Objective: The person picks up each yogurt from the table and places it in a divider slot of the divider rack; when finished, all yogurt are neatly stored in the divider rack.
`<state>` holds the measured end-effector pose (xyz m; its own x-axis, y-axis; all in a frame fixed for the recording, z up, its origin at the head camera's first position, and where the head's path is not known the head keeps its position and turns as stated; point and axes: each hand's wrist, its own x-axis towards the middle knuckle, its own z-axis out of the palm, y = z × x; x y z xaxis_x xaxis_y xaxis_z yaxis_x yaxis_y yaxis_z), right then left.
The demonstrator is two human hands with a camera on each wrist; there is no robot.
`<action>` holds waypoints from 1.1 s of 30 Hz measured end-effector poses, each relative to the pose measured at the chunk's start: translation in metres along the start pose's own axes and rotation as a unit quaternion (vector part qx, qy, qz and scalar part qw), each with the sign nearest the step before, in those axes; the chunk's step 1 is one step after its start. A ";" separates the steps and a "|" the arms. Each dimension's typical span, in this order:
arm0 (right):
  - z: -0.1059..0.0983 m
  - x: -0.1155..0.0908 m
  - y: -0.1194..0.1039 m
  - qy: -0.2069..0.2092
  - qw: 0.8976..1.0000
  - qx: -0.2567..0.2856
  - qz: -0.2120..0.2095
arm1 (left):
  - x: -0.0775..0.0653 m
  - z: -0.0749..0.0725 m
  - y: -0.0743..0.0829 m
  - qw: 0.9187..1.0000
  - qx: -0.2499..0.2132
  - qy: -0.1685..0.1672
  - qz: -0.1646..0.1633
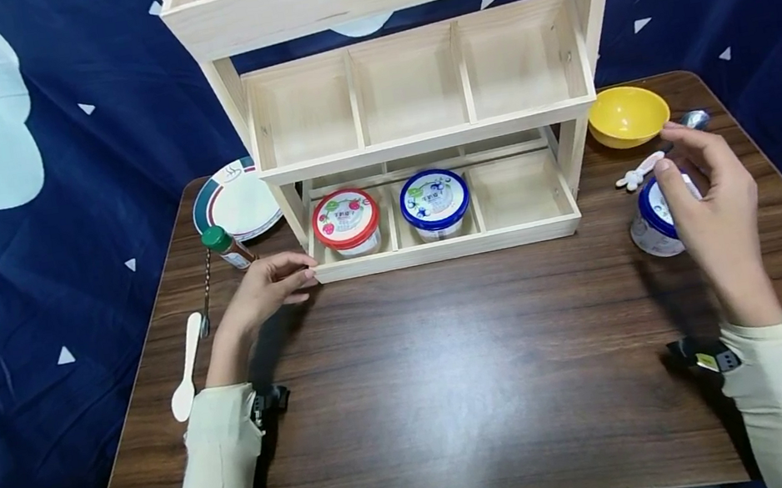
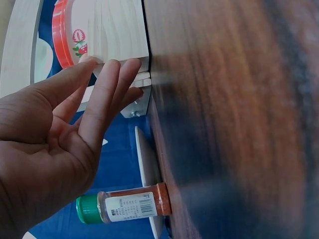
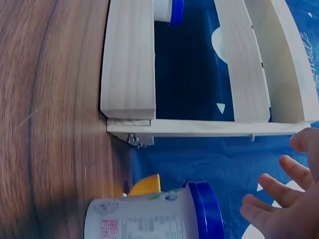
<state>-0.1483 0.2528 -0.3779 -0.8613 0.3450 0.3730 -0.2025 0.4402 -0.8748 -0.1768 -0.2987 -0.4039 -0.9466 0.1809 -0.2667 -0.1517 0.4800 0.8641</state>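
My left hand has its fingertips at the front left corner of the bottom tray of a wooden shelf, fingers fairly straight. In that tray, a red-lidded tub stands in the left compartment and a blue-lidded tub in the middle one. On the table at the right stands another blue-lidded tub, upright. Over it hovers my right hand, thumb and fingers spread and partly covering the lid in the head view. In the right wrist view those fingers are apart from the lid.
A yellow bowl and a rabbit-handled spoon lie beyond the right tub. Left of the shelf are plates, a green-capped spice bottle, a white spoon and a twisted-handle utensil. Two upper shelf tiers rise above the tray.
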 end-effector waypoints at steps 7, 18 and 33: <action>-0.015 -0.002 0.004 0.006 1.000 -0.019 -0.004 | 0.000 0.000 -0.001 1.000 -0.003 0.002 0.002; -0.030 -0.006 0.010 0.041 0.997 -0.056 0.026 | -0.001 0.001 0.000 1.000 0.001 0.005 0.003; -0.040 -0.012 0.028 0.083 0.993 -0.061 0.062 | -0.002 0.001 -0.002 1.000 -0.008 0.005 -0.004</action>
<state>-0.1247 0.2946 -0.3948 -0.7855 0.5303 0.3191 -0.0323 0.4797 -0.8768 -0.1739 -0.2990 -0.4051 -0.9480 0.1689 -0.2699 -0.1637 0.4684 0.8682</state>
